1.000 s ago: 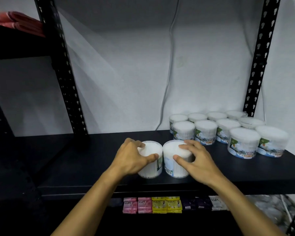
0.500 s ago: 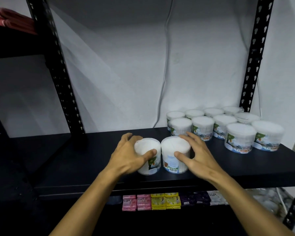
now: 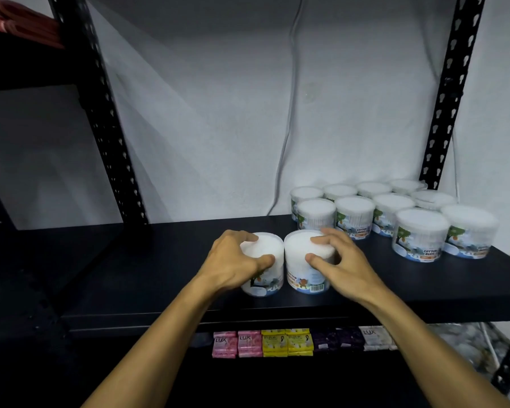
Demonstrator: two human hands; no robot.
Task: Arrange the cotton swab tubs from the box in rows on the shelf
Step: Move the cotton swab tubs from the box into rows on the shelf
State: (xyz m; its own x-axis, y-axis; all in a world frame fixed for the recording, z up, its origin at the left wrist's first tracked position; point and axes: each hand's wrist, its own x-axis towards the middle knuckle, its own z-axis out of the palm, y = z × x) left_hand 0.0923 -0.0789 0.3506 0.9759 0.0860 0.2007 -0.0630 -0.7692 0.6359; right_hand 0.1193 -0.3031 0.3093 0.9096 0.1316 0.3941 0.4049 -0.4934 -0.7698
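over the last second the two tubs barely travelled; what changed was their facing. the right tub [image 3: 306, 262] had turned so its barcode and orange print showed toward me, where a second before i saw mostly plain white wall, and the left tub [image 3: 262, 265] had turned a little too, its green tree print now showing. i read that as squaring the labels up before sliding the pair into line, not yet as placing.

my left hand [image 3: 233, 260] was clasped over the left tub's lid and side, thumb in front, and my right hand [image 3: 340, 262] gripped the right tub the same way. both tubs stood upright, touching each other, near the front edge of the shelf [image 3: 159, 266], apart from the rows [image 3: 392, 214] packed at the right rear.

the tubs were clear round plastic, filled white with swabs, with a printed band low on the wall.
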